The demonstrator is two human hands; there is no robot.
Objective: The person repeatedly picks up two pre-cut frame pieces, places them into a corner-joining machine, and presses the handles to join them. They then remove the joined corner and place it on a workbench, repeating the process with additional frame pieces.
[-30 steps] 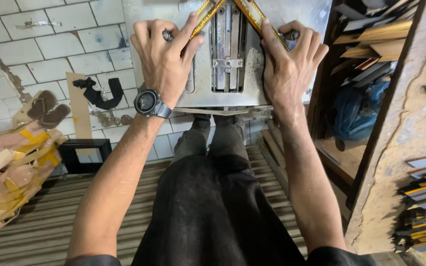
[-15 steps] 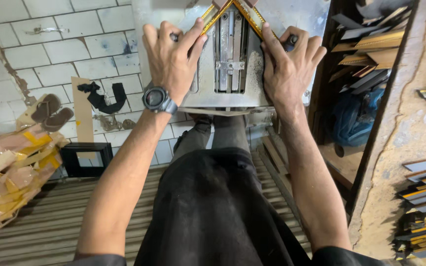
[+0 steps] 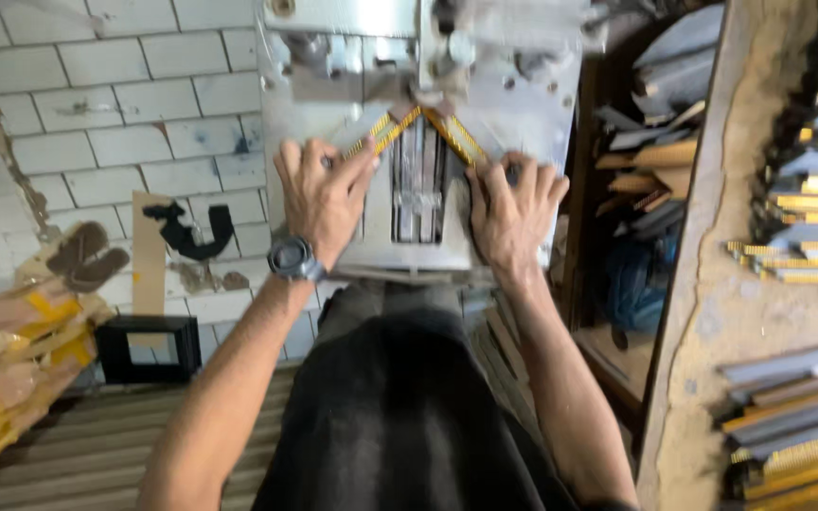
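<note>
1. Standing against a white tiled wall [image 3: 97, 104], the grey metal machine [image 3: 418, 237] fills the top centre.
2. On its table, two gold moulding strips [image 3: 385, 132] run diagonally and meet in a peak pointing away from the person.
3. The left hand [image 3: 324, 194] presses flat on the left strip, fingers spread.
4. The right hand [image 3: 513, 213] pins the right strip [image 3: 461, 137] likewise, near the table's edge.
</note>
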